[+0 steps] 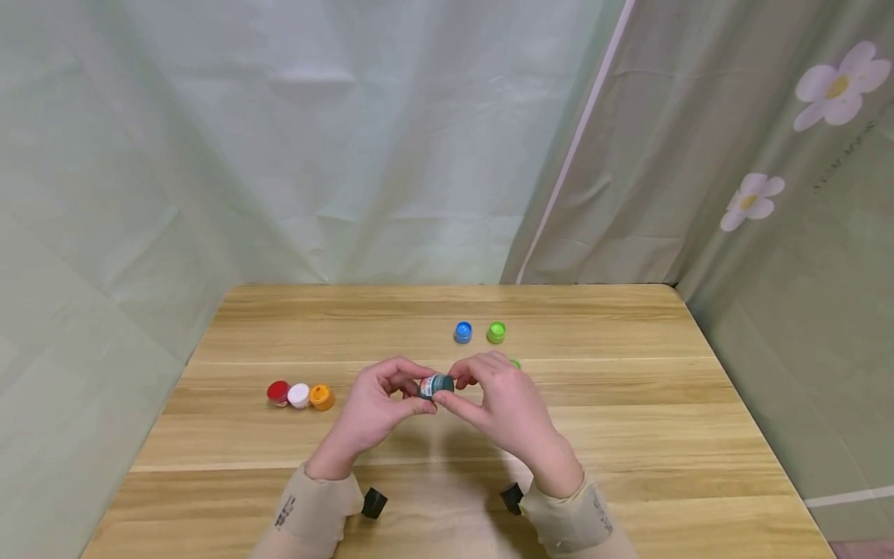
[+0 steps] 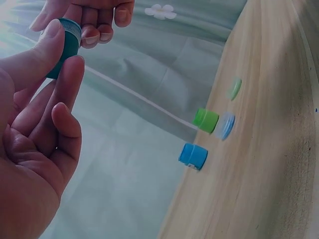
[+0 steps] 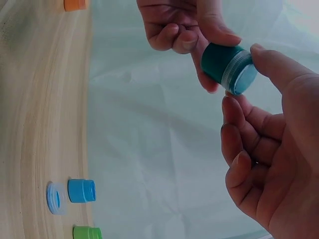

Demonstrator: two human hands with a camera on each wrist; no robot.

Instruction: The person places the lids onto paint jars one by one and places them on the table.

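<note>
Above the middle of the table, a small dark green paint jar (image 1: 436, 385) lies tilted on its side between both hands. My left hand (image 1: 375, 405) grips the jar's body between thumb and fingers, with a label showing beside them. At the capped end, my right hand (image 1: 508, 400) pinches the lid (image 3: 244, 74) with its thumb on one side and fingertips at the other. The lid sits on the jar in the right wrist view. Beyond the hands stand a blue paint jar (image 1: 463, 332) and a light green paint jar (image 1: 497, 332), both uncapped.
A green lid (image 2: 235, 88) and a clear-blue lid (image 2: 227, 125) lie near the uncapped jars; my right hand partly covers the green one in the head view. Red (image 1: 278, 393), white (image 1: 299, 395) and orange (image 1: 322, 397) jars stand in a row at left. Curtains hang behind the table (image 1: 663, 435).
</note>
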